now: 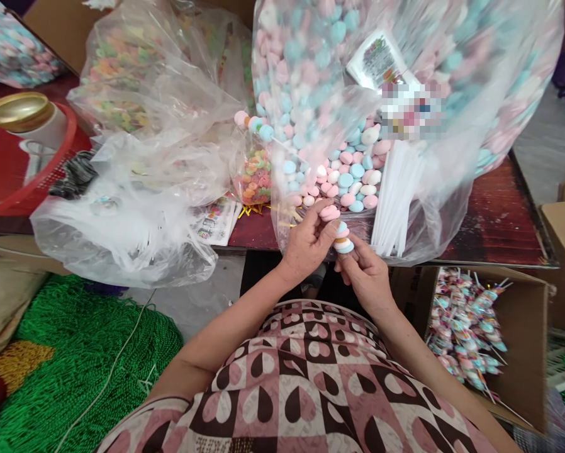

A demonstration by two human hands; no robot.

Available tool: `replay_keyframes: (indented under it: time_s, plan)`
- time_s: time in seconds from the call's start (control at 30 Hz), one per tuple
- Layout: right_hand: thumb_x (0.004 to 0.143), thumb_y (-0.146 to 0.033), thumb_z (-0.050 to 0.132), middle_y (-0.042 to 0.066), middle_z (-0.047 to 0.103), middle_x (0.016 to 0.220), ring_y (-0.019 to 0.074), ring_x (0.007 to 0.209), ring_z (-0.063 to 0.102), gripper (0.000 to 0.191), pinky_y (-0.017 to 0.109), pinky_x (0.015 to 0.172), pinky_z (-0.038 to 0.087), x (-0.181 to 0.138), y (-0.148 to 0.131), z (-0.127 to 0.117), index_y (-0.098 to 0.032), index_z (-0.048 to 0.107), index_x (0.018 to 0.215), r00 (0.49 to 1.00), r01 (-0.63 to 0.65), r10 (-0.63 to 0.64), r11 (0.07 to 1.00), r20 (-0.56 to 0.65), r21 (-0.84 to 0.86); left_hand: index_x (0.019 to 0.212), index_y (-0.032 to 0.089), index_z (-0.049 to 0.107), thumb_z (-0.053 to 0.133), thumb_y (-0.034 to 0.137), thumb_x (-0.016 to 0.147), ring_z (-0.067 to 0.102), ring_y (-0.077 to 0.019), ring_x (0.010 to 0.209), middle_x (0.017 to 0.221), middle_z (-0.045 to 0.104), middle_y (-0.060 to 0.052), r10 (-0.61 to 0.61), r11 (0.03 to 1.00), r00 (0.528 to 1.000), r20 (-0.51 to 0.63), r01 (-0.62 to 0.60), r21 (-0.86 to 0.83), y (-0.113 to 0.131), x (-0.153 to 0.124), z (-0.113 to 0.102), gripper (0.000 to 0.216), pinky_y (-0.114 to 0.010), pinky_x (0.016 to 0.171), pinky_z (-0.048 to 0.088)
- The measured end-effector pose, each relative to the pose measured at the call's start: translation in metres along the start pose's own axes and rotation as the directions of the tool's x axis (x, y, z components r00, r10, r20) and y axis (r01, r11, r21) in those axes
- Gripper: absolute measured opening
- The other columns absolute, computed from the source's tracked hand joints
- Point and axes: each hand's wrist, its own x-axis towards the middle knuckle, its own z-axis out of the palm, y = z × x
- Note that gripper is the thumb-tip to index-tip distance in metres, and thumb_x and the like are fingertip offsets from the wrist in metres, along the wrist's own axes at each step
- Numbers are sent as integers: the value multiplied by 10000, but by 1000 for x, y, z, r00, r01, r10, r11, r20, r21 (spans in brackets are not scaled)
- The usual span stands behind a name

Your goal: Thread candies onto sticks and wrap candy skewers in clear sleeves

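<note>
My left hand [306,248] pinches a pink marshmallow candy [330,213] between thumb and fingers at the table's front edge. Close beside it, my right hand [367,274] grips a candy skewer [343,239], a short stack of blue, pink, orange and white sweets; its stick is mostly hidden by my fingers. Just beyond both hands, a large clear bag [306,119] lies open with pink, blue and white candies [346,179] spilling toward me. White sticks [396,201] rest in a bundle on the plastic to the right. Another threaded skewer [254,124] lies at the bag's left side.
Bags of colourful gummy rings [126,69] and a bag of white wrappers [126,233] stand left, near a red basket [68,141]. A cardboard box [523,340] at lower right holds wrapped candy skewers [469,333]. Green bead strands [89,352] cover the floor at lower left.
</note>
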Motion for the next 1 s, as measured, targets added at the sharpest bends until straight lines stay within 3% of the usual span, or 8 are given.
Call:
replay_keyframes:
  time_s: [1.0]
  plan:
    - [893,-398,579,-59,555,608,87,439,433,461,231,432,358,0,1,0,-203,568,1311,1000,1,-1,1000,5,8,1294,185,486,493,402,945,648,-140,892,1091,670,-75,3,1000,1000,3,-3,-13,0,0,0,411,-266,809,540]
